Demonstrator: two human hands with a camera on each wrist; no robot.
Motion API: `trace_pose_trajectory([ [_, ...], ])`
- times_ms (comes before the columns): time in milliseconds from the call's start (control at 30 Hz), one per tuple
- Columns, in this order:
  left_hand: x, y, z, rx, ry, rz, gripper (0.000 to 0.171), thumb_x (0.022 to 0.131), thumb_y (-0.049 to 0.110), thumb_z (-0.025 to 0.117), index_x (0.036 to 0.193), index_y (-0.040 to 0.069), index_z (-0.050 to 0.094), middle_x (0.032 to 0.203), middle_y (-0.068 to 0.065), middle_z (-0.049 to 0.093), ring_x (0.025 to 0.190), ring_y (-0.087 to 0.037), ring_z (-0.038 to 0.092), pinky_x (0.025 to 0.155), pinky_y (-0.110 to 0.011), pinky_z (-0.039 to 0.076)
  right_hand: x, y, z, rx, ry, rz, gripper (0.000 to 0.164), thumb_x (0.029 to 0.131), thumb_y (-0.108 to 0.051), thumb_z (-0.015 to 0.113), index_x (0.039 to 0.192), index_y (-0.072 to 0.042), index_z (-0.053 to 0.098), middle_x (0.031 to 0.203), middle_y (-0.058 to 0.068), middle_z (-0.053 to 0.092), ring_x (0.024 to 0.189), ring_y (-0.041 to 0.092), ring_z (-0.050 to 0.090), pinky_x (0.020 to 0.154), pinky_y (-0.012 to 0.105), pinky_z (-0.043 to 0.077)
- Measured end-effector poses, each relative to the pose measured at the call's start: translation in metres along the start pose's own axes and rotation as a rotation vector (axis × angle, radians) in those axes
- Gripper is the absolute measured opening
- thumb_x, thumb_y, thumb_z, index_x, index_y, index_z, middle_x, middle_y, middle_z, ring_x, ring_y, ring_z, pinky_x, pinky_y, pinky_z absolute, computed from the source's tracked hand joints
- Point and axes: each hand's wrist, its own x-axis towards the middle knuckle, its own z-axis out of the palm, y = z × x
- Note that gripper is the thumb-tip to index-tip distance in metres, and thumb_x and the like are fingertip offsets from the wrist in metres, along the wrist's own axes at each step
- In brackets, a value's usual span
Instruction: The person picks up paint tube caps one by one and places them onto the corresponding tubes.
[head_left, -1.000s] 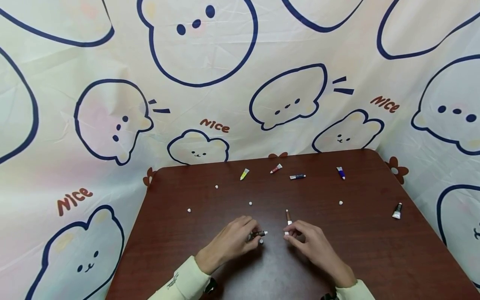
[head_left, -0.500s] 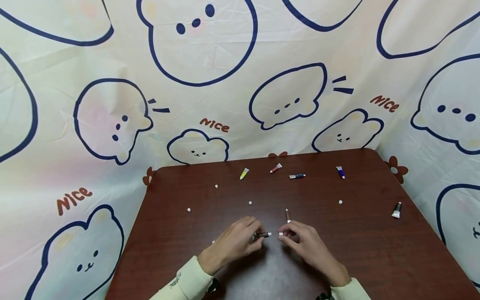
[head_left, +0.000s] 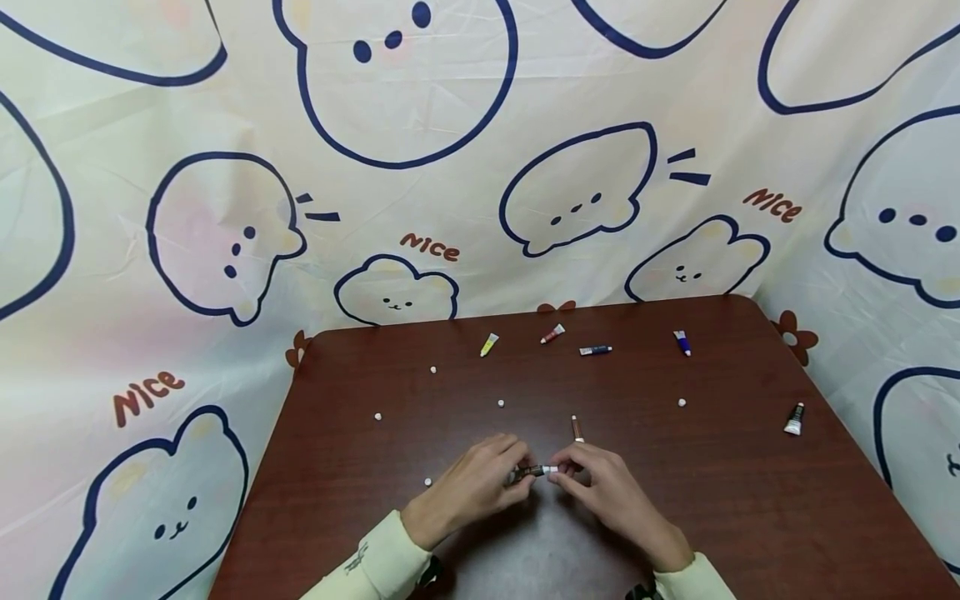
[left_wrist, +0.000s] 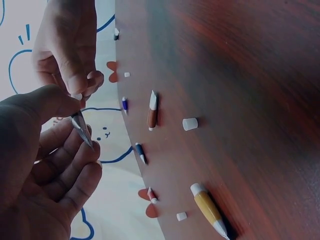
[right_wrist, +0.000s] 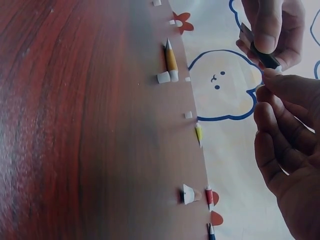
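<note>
Nearest, at the lower edge of the head view, pale sleeves (head_left: pixel 375 560) are covering the person's forearms. Both hands are working just above the surface (head_left: pixel 750 500): the left hand (head_left: pixel 472 487) is gripping a dark tube (head_left: pixel 532 472) between thumb and curled fingers, its nozzle pointing toward three o'clock, and the right hand (head_left: pixel 611 487) is pinching a small white cap (head_left: pixel 554 469) at that nozzle; whether the two are touching, I cannot tell. Taking the gripped tube as the middle of the dial and twelve as straight ahead, a second cap (head_left: pixel 427 482) is lying at nine, near the left wrist. A brown tube (head_left: pixel 577 428) is lying between one and two, just beyond the right hand. In the left wrist view, an ochre tube (left_wrist: pixel 207 207) is resting at five o'clock of that view. Farther out, a third cap (head_left: pixel 501 403) is sitting at eleven, and a fourth cap (head_left: pixel 682 402) just past two. A black tube (head_left: pixel 794 419) is lying well apart, near three. Along the far edge, a yellow tube (head_left: pixel 489 345) is lying at about eleven, a red tube (head_left: pixel 552 334) near twelve, a navy tube (head_left: pixel 596 351) at one and a blue tube (head_left: pixel 682 342) just before two. Behind everything, a cartoon-printed cloth (head_left: pixel 465 200) is hanging.
</note>
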Motion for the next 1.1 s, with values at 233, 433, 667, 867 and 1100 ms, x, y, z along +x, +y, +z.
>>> trace_pose_trajectory([
  [233,0.0008,0.0007,0.0013,-0.017,-0.017,-0.009,0.013,0.096,0.019,0.082,0.103,0.017,0.070,0.097,0.008,0.068,0.087,-0.006,0.061,0.077,-0.022,0.054,0.0004,-0.0024,0.0008,-0.015,0.000,-0.014,0.019,0.090,-0.005,0.088,0.100,-0.017,0.076,0.089,-0.012,0.071,0.082,-0.005,0.062,0.069,0.023,0.059],
  [433,0.0008,0.0013,0.0013,-0.025,-0.029,-0.022,0.013,0.097,0.020,0.081,0.103,0.017,0.070,0.097,0.008,0.068,0.088,-0.006,0.061,0.078,-0.022,0.055,0.0001,-0.0031,0.0007,-0.014,-0.010,-0.020,0.017,0.092,-0.005,0.086,0.100,-0.016,0.076,0.090,-0.012,0.071,0.082,-0.005,0.062,0.070,0.024,0.059],
  [667,0.0021,0.0000,0.0029,-0.025,-0.025,-0.027,0.013,0.098,0.020,0.081,0.104,0.017,0.070,0.099,0.007,0.069,0.089,-0.006,0.062,0.078,-0.022,0.055,0.0003,-0.0032,0.0010,-0.018,-0.002,-0.003,0.015,0.095,-0.008,0.085,0.101,-0.018,0.076,0.092,-0.013,0.070,0.083,-0.005,0.063,0.069,0.026,0.059],
  [867,0.0019,-0.0004,0.0029,-0.018,-0.032,-0.036,0.014,0.097,0.020,0.082,0.104,0.017,0.070,0.097,0.008,0.069,0.088,-0.006,0.061,0.078,-0.022,0.054,0.0003,-0.0011,0.0000,-0.009,0.013,0.007,0.018,0.094,-0.006,0.085,0.101,-0.020,0.076,0.093,-0.013,0.070,0.082,-0.005,0.063,0.067,0.027,0.060],
  [1100,0.0020,-0.0004,0.0040,-0.027,-0.053,-0.037,0.013,0.098,0.021,0.081,0.104,0.018,0.071,0.099,0.008,0.069,0.090,-0.006,0.061,0.078,-0.021,0.055,0.0013,0.0005,0.0016,-0.008,-0.020,0.006,0.010,0.098,-0.012,0.083,0.102,-0.018,0.077,0.092,-0.013,0.070,0.083,-0.004,0.063,0.069,0.028,0.060],
])
